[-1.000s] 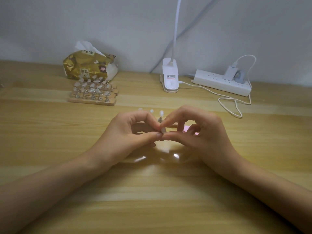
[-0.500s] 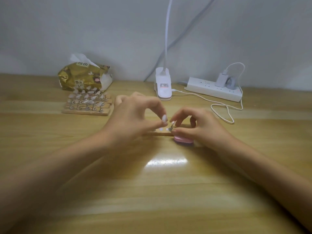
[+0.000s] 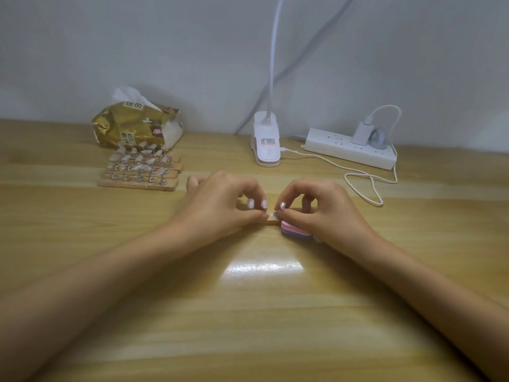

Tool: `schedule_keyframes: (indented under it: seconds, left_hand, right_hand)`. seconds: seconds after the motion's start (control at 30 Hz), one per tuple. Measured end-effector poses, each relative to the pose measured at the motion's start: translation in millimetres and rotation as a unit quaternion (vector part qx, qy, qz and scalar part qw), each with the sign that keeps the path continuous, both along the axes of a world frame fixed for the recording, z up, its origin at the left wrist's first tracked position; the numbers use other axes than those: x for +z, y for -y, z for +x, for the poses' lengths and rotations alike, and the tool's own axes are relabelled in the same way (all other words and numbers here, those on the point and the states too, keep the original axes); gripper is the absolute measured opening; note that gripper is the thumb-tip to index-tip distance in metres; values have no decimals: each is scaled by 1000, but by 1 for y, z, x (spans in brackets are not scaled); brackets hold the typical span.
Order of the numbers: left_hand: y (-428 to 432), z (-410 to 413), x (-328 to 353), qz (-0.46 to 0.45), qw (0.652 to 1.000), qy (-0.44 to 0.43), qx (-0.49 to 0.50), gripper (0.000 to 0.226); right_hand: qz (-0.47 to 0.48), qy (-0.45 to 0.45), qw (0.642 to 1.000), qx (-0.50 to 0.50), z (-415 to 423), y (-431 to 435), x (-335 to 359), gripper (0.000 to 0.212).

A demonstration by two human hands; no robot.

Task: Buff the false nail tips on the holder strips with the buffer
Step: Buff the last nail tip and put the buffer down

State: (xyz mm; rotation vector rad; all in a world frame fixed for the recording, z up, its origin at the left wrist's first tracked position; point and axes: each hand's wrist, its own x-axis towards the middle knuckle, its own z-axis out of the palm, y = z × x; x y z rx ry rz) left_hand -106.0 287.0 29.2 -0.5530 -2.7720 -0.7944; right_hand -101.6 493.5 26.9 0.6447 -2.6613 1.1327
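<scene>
Head view: both hands pinched close over one strip.
My left hand (image 3: 220,208) curls down on the thin wooden holder strip (image 3: 270,222) to pin it flat. My right hand (image 3: 319,213) pinches one small glossy nail tip (image 3: 273,215) on it, I judge to seat it for buffing. The soft pink-and-lilac buffer (image 3: 296,231) lies under my right palm, ungripped. More loaded strips (image 3: 140,169) wait beyond my left hand.

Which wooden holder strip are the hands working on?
The single strip between the fingertips, beside the pink buffer; the other strips sit grouped near the gold tissue pack.
</scene>
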Motion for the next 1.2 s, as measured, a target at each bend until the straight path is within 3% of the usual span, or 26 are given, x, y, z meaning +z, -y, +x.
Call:
schedule_keyframes:
  seconds: [0.13, 0.23, 0.27, 0.33, 0.43, 0.53, 0.6, 0.67, 0.77, 0.83, 1.0, 1.2]
  left_hand:
    - [16, 12, 2, -48, 998, -48, 1, 50]
    - [25, 35, 3, 42, 990, -128, -42, 29]
    - [25, 42, 3, 88, 987, -111, -72, 23]
    - [25, 53, 5, 210, 968, 15, -136, 16]
    - [25, 64, 6, 363, 888, 197, -202, 12]
    - [27, 68, -1, 424, 847, 256, -190, 10]
    - [27, 69, -5, 454, 828, 273, -185, 9]
    - [27, 69, -7, 462, 829, 263, -177, 12]
    - [31, 65, -11, 473, 839, 228, -147, 17]
    - [34, 63, -13, 474, 843, 215, -135, 21]
    - [32, 61, -13, 448, 857, 216, -136, 22]
    - [31, 62, -12, 409, 875, 216, -140, 6]
  right_hand:
    - [-13, -40, 999, 3, 6, -1, 4, 13]
    - [-74, -66, 995, 32, 15, 0, 15, 8]
    - [-81, -71, 992, 62, 20, 3, 19, 7]
    - [-78, -80, 984, 140, 32, 11, 24, 6]
    - [-67, -96, 978, 173, 47, 22, 26, 9]
    - [-62, -92, 982, 155, 55, 28, 27, 11]
    - [-83, -46, 984, 152, 56, 28, 27, 36]
    - [-62, 7, 992, 108, 51, 20, 29, 59]
    - [150, 23, 987, -45, 38, -3, 28, 59]
    - [239, 40, 968, -68, 35, -11, 22, 50]
    - [110, 8, 994, 7, 31, -13, 11, 13]
    - [-49, -28, 992, 114, 38, -6, 11, 24]
